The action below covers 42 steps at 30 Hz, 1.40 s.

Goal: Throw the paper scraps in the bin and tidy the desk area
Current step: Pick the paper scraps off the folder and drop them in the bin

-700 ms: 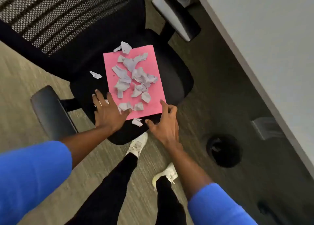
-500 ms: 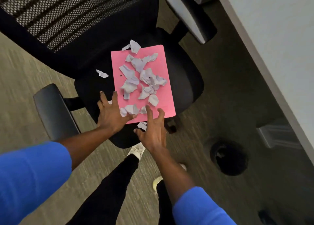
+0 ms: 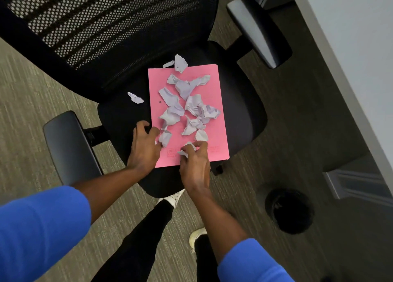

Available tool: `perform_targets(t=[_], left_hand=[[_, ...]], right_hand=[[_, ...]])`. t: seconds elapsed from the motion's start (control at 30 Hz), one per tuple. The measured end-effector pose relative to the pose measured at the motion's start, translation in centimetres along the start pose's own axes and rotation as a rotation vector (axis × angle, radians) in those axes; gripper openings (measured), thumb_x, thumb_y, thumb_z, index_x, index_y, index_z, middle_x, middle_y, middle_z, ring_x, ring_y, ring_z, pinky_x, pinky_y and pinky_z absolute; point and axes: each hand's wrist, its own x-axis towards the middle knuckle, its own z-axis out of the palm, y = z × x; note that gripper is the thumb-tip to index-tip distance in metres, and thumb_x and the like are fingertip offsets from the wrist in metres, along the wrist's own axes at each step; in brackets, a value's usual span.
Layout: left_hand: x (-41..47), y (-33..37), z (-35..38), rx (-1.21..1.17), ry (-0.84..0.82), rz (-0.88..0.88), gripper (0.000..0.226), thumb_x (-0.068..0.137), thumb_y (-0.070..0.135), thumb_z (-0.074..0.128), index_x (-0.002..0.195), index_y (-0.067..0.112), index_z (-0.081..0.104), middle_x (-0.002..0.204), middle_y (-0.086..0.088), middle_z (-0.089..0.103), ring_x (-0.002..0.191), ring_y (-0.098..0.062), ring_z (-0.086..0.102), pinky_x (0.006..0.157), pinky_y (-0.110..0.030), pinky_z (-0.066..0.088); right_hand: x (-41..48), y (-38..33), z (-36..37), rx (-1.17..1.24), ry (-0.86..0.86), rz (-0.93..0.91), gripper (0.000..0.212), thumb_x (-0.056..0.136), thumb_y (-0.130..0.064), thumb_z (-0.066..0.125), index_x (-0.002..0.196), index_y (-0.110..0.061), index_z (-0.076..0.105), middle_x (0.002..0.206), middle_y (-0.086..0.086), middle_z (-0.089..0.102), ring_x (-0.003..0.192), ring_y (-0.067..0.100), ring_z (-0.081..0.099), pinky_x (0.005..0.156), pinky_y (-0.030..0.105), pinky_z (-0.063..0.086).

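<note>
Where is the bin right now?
In the head view, the round black bin stands on the carpet at lower right, to the right of the right hand, between the office chair and the white desk.

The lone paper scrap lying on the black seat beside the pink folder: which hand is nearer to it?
Left. The left hand sits just below the lone scrap, at the pink folder's left edge; the right hand is farther, on the folder's bottom.

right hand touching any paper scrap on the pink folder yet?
Touching. The head view shows the right hand with its fingertips pinched around a crumpled paper scrap at the near end of the pink folder.
</note>
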Motion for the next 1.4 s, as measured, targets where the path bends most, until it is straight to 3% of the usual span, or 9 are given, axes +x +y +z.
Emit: perform_targets(t=[0.2,0.3,0.37,0.53,0.67,0.87,1.13,1.3,1.4], left_hand=[[0.9,0.1,-0.7,-0.112,0.023,0.050,0.080,0.084,0.002,0.084,0.148,0.009,0.037,0.149,-0.010,0.032,0.123,-0.033,0.062,0.091,-0.049,0.064],[1.3,0.5,-0.9,-0.004,-0.041,0.111,0.119,0.083,-0.006,0.082,0.167,0.024,0.003,0.164,-0.012,0.016,0.129,-0.033,0.060,0.086,-0.046,0.067],[1.5,0.9,-1.0,0.064,-0.073,0.183,0.127,0.085,-0.009,0.077,0.168,0.038,-0.008,0.170,-0.013,0.006,0.135,-0.033,0.054,0.082,-0.046,0.067],[1.7,1.0,-0.9,0.098,-0.169,0.240,0.109,0.093,-0.010,0.066,0.160,0.052,0.007,0.169,-0.005,0.006,0.142,-0.031,0.045,0.088,-0.048,0.065],[1.5,0.2,0.0,0.198,-0.132,0.287,0.071,0.093,-0.003,0.067,0.155,0.027,0.047,0.160,-0.010,0.026,0.137,-0.030,0.047,0.090,-0.043,0.064],[1.0,-0.3,0.7,0.184,-0.072,0.318,0.045,0.083,-0.012,0.071,0.127,0.000,0.070,0.122,-0.017,0.062,0.113,-0.035,0.062,0.085,-0.047,0.062],[-1.4,0.8,1.7,0.112,-0.032,0.285,0.020,0.086,-0.009,0.071,0.102,0.001,0.079,0.096,-0.011,0.067,0.096,-0.032,0.065,0.077,-0.041,0.057],[-4.2,3.1,3.1,0.061,-0.032,0.284,0.022,0.079,-0.014,0.076,0.093,0.002,0.080,0.088,-0.009,0.066,0.088,-0.033,0.064,0.064,-0.042,0.051],[-6.2,5.8,4.2,-0.004,-0.060,0.280,0.023,0.080,-0.017,0.074,0.093,0.001,0.081,0.089,-0.011,0.066,0.091,-0.036,0.063,0.068,-0.046,0.055]], right_hand=[[2.6,-0.9,-0.9,-0.055,0.094,0.072,0.043,0.092,-0.009,0.069,0.126,-0.019,0.044,0.134,0.008,0.037,0.105,0.027,0.061,0.074,0.040,0.062],[3.4,-0.9,-0.9,-0.109,0.102,0.090,0.051,0.094,-0.011,0.067,0.132,-0.020,0.036,0.137,0.011,0.034,0.111,0.030,0.057,0.070,0.041,0.060],[3.9,-0.7,-0.8,-0.132,0.089,0.084,0.057,0.095,-0.014,0.066,0.139,-0.023,0.031,0.142,0.014,0.031,0.116,0.032,0.054,0.072,0.043,0.061],[4.7,-0.3,-0.5,-0.207,-0.016,-0.017,0.080,0.101,-0.018,0.063,0.160,-0.041,0.014,0.162,0.019,0.015,0.145,0.038,0.033,0.087,0.049,0.063],[5.1,-0.1,-0.4,-0.284,-0.061,-0.067,0.070,0.104,-0.020,0.060,0.159,-0.038,0.022,0.157,0.021,0.021,0.145,0.039,0.032,0.088,0.047,0.061],[4.8,0.1,-0.2,-0.377,-0.051,-0.133,0.039,0.102,-0.011,0.058,0.140,-0.016,0.049,0.147,0.018,0.039,0.127,0.035,0.046,0.072,0.042,0.057],[1.4,3.5,-0.6,-0.303,-0.018,-0.136,0.022,0.099,-0.007,0.054,0.119,-0.010,0.062,0.122,0.009,0.055,0.110,0.031,0.055,0.074,0.045,0.052],[-1.7,7.1,-1.8,-0.066,0.094,-0.056,0.022,0.093,-0.013,0.064,0.113,-0.010,0.072,0.115,0.009,0.062,0.103,0.030,0.061,0.078,0.043,0.056],[-3.5,10.2,-2.7,0.007,0.130,0.002,0.024,0.092,-0.015,0.067,0.114,-0.012,0.074,0.117,0.008,0.063,0.105,0.029,0.062,0.084,0.042,0.054]])
